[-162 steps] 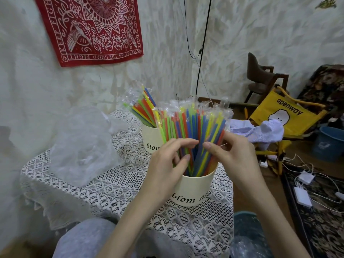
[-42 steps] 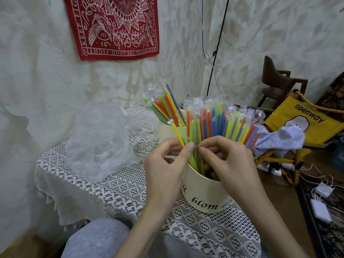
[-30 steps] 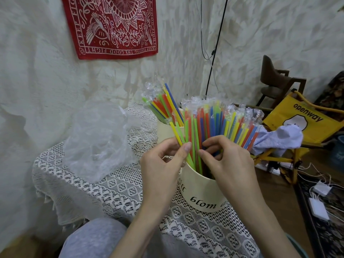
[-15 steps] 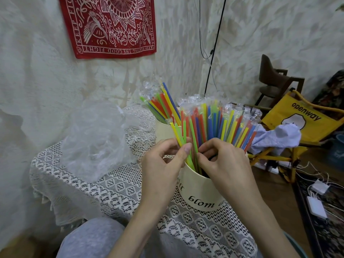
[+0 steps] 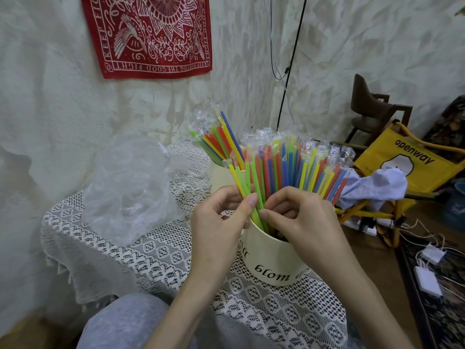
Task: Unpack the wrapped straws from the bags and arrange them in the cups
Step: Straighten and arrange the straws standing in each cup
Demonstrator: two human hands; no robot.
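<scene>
We see both hands at the mouth of the near cup [image 5: 271, 263], a cream cup that stands on the table [image 5: 156, 258] under a white lace cloth. The left hand [image 5: 219, 222] has a narrow grip: its thumb and forefinger pinch the leftmost wrapped straws [image 5: 284, 170], a yellow one and a green one, just above the rim. The right hand [image 5: 302, 222] is curled close as well, its fingertips [image 5: 264, 213] pressed on the green straw from the other side, with the remaining fingers bent over the cup's mouth; we cannot tell whether they hold more straws. The straws, each in a clear sleeve, fan upright out of this cup in red, blue, green and yellow. Behind it and touching it stands a second cream cup [image 5: 219, 175] with a smaller bunch of straws [image 5: 216, 139] leaning left. A crumpled clear plastic bag [image 5: 130, 187] lies on the table to the left, apart from the cups. On the near cup we read dark lettering, "blom", with further letters cut off by the hands. A red bandana [image 5: 151, 34] on the wall reads "KEEP FIGHTING THE GOOD FIGHT" along its border. To the right, a yellow folding chair [image 5: 407, 167] bears the word "openway", and a pale cloth [image 5: 372, 185] hangs over it.
</scene>
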